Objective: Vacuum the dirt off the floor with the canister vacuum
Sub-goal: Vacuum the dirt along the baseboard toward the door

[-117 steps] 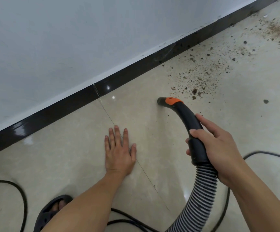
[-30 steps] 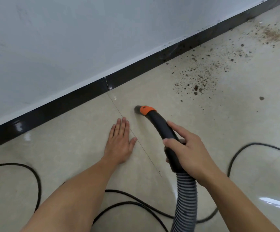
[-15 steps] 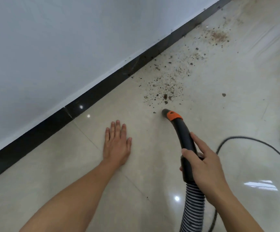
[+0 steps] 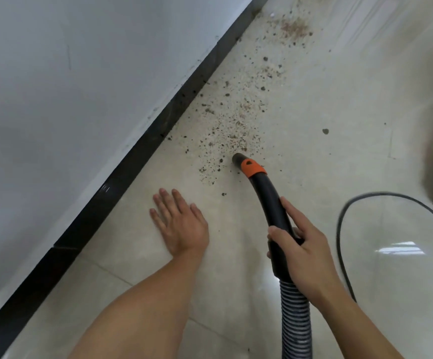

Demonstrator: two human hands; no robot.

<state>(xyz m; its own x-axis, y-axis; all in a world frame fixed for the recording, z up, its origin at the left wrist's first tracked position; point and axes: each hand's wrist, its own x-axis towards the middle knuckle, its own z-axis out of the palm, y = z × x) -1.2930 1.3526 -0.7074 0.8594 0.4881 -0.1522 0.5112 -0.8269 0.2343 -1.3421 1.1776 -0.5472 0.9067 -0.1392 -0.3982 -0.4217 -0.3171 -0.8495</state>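
The right hand (image 4: 306, 255) has its fingers and thumb curled round the black curved plastic handle tube (image 4: 269, 198), just above the grey ribbed hose (image 4: 295, 314). The tube's orange-collared nozzle mouth (image 4: 237, 158) sits low at the near edge of a scatter of brown dirt crumbs (image 4: 236, 120). The scatter runs away along the black skirting board (image 4: 132, 161) on the glossy beige tiled floor (image 4: 352, 164). The left hand (image 4: 181, 224) lies flat on the floor beside the tube, fingers straight. This patch looks barely started. Next, I judge, the nozzle must sweep forward through the crumbs, close to the tiles.
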